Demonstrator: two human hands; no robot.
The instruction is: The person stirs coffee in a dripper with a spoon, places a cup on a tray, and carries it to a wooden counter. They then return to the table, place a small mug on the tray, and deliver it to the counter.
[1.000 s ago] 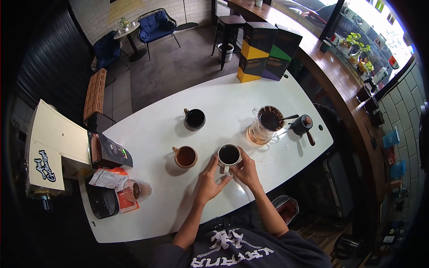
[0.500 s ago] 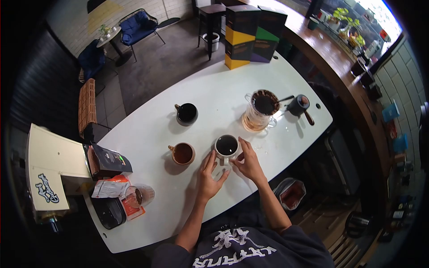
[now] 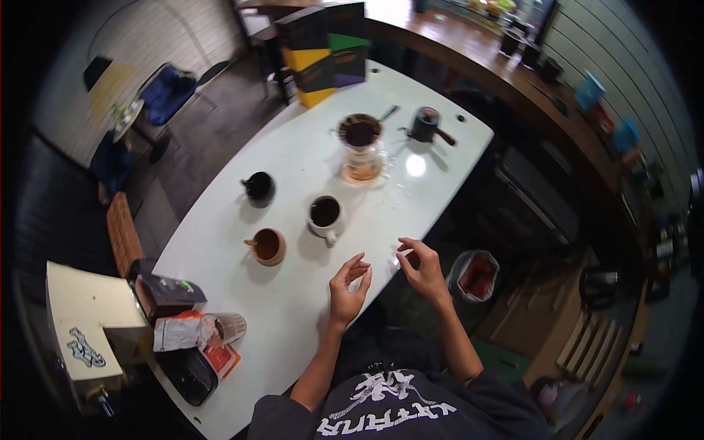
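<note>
While the left grip [image 3: 349,295] and the right grip [image 3: 423,274] are hovering with fingers spread, a white mug [image 3: 325,232] is standing beyond them

As both hands are hanging near the edge of the white tabletop [image 3: 282,312], neither one is touching the mug. The left grip is curving loosely, its thumb standing apart from the fingers, and the right grip is mirroring that shape close by, its fingertips pointing toward the left one. Forward and slightly left of the left grip, the white mug is standing upright, holding dark liquid and turning its handle toward the hands.

Farther to the left of the left grip, a brown mug [image 3: 276,257] is holding reddish-brown liquid; beyond that, a dark mug [image 3: 265,199] is standing, the two well apart. Ahead of both grips, past the white mug, a glass server [image 3: 362,170] is holding a little amber liquid and carrying a dripper [image 3: 360,132] with dark contents. Well ahead of the right grip, a small dark pot [image 3: 424,126] is resting, its wooden handle pointing away to the right.

Well off to the left of the left grip, a clear cup [image 3: 226,328] is lying tipped beside a silvery packet [image 3: 174,333], with a black tray [image 3: 186,377] sitting just below. To the right of the right grip, off the tabletop, a lined bin [image 3: 474,277] is standing.
</note>
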